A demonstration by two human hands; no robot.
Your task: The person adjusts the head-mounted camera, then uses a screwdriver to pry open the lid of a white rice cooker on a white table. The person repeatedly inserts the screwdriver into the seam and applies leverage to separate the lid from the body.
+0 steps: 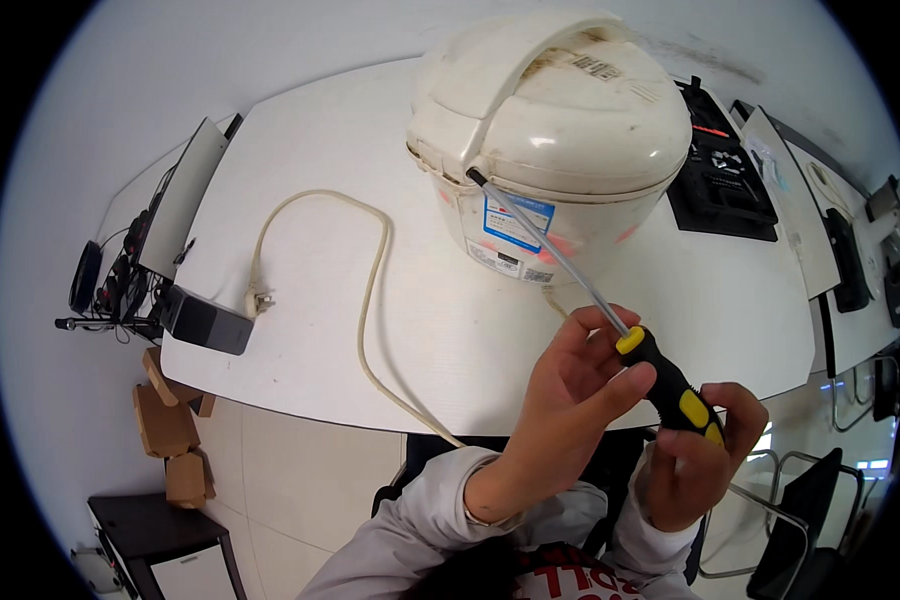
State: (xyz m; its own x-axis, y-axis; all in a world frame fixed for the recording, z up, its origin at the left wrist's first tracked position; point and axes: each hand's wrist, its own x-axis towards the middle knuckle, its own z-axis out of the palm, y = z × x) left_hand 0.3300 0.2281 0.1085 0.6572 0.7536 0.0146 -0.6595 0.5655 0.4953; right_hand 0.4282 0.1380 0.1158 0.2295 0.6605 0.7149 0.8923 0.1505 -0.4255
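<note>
pinching screwdriver (592, 297): left hand (575, 390) at collar (631, 341), right hand (695, 470) at handle (670, 388), end hidden

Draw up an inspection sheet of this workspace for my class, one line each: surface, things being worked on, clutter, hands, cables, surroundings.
Surface: white table.
Job's things: screwdriver with black-and-yellow handle, slanting up to the side of a stained white lidded appliance; tip contact appears likely.
Clutter: dark box at the left edge; black compartmented case at the right.
Hands: left hand grips around the screwdriver's neck; right hand holds the handle's end.
Cables: cream cord curves across the left part; its plug lies beside the dark box.
Surroundings: cardboard boxes and dark cabinet at left; chair at right.
</note>
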